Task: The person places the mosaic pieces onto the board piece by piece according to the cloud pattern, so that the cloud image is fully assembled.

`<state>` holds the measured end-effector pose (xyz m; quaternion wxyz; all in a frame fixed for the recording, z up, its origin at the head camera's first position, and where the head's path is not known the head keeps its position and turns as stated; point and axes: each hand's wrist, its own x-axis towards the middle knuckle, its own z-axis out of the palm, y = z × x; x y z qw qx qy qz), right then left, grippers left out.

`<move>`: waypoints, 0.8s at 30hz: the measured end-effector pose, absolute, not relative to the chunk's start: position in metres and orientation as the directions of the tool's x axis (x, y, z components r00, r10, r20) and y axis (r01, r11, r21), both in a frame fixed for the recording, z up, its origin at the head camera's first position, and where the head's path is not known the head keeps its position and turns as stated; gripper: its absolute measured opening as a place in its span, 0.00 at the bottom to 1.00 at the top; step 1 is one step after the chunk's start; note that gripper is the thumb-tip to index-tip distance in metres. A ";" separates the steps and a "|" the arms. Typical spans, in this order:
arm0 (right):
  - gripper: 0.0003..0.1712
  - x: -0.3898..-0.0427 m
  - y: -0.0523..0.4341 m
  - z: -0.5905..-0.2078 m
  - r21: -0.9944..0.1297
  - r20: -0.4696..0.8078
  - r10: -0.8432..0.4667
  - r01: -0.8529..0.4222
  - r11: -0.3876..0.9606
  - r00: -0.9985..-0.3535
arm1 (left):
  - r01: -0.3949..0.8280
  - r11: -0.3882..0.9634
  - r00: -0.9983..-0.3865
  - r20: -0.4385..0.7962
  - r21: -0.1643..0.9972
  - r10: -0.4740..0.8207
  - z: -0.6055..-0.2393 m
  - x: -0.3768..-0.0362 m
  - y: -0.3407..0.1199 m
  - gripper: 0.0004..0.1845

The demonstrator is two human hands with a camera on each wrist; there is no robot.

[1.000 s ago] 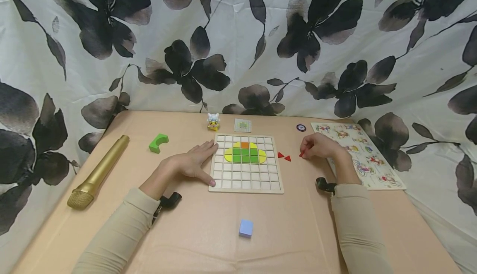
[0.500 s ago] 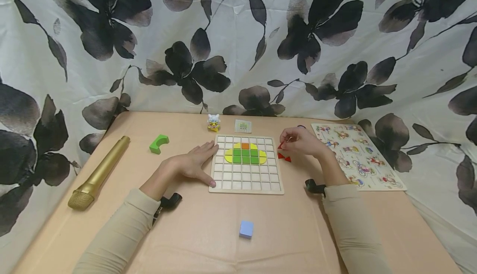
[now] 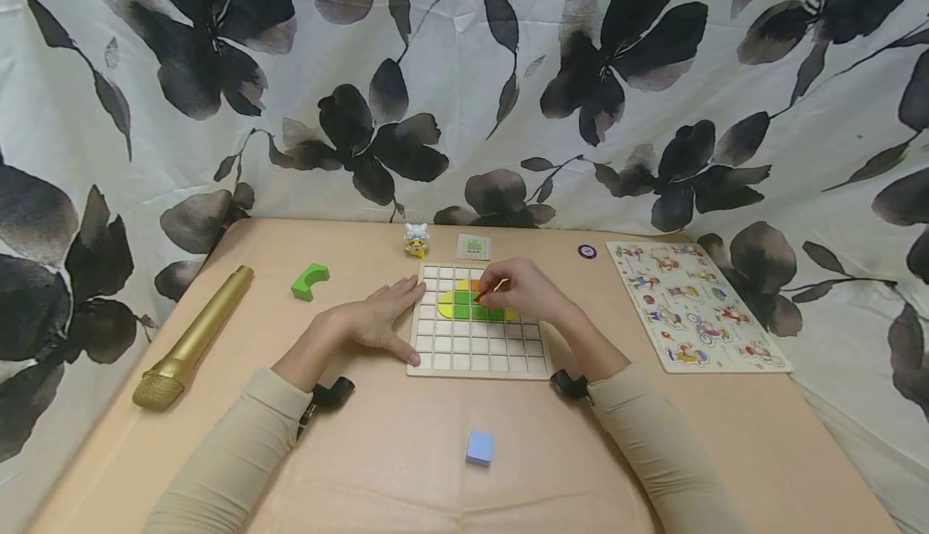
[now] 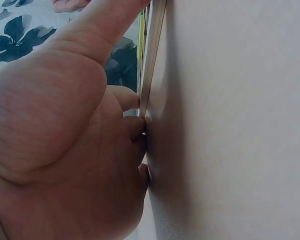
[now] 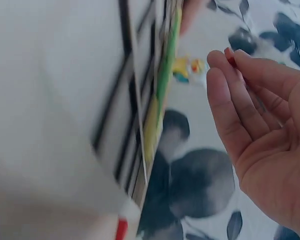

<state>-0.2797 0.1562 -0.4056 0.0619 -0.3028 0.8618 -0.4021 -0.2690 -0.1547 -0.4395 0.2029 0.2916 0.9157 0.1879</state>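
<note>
1 red piece (image 3: pixel 480 298) is pinched in the right hand (image 3: pixel 524 290), which now hangs over the middle of the board (image 3: pixel 435 363); half a second back that hand was off the board's right edge, so the piece has been carried in over the coloured patch. 0 red triangles show right of the board now, where 2 lay before, though the forearm may cover that spot. By my reading, the piece is about to be set into a cell but is not yet seated. The board's grid holds a patch of yellow, green and 1 orange tile (image 3: pixel 475 283) in its upper middle rows; the other cells are bare. The left hand (image 3: pixel 373 318) lies flat and relaxed against the board's left edge, unmoved, gripping nothing.

Left wrist view: the left hand (image 4: pixel 65 135) presses fingertips (image 4: pixel 135 127) against the board's edge (image 4: pixel 152 60), steadying it.

Right wrist view: the right hand (image 5: pixel 262 125) holds the red piece (image 5: pixel 230 56) between its fingertips, just clear of the board (image 5: pixel 155 120), whose green and yellow tiles show edge-on.
</note>
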 end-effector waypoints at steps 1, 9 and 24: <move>0.05 -0.278 0.152 -0.407 -0.736 0.128 -0.580 -0.468 0.488 -0.805 | 0.455 0.762 -0.749 -0.266 0.460 0.607 -0.439 -0.269 -0.155 0.75; 0.04 -0.273 0.134 -0.416 -0.782 0.028 -0.611 -0.398 0.479 -0.791 | 0.459 0.754 -0.747 -0.255 0.471 0.614 -0.438 -0.268 -0.155 0.74; 0.06 -0.268 0.126 -0.430 -0.667 0.002 -0.649 -0.484 0.566 -0.761 | 0.453 0.753 -0.744 -0.263 0.477 0.614 -0.436 -0.267 -0.155 0.74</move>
